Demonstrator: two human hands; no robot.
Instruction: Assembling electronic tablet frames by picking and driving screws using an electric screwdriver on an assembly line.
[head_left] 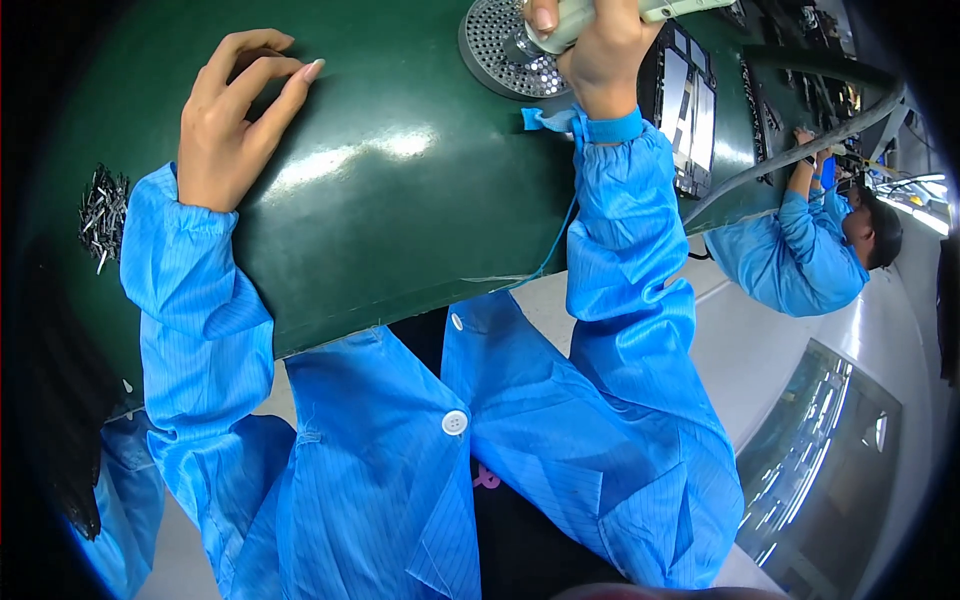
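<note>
My left hand (232, 125) is over the green mat (400, 230), fingers curled, with thumb and index fingertips together. Anything between those tips is too small to make out. In my right hand (606, 62) is a pale green electric screwdriver (575, 24), its body slanting off to the upper right. The tool's clear tip end reaches over a round metal dish (492, 75) full of small holes. A blue wrist strap (614, 128) circles my right wrist, with a thin cord hanging from it.
Right of my right forearm lies an opened electronic device (688, 100) with silver panels. A pile of small dark and silver pieces (103, 215) is at the far left. A thick grey cable (800, 150) arcs on the right, near a co-worker in blue (800, 255).
</note>
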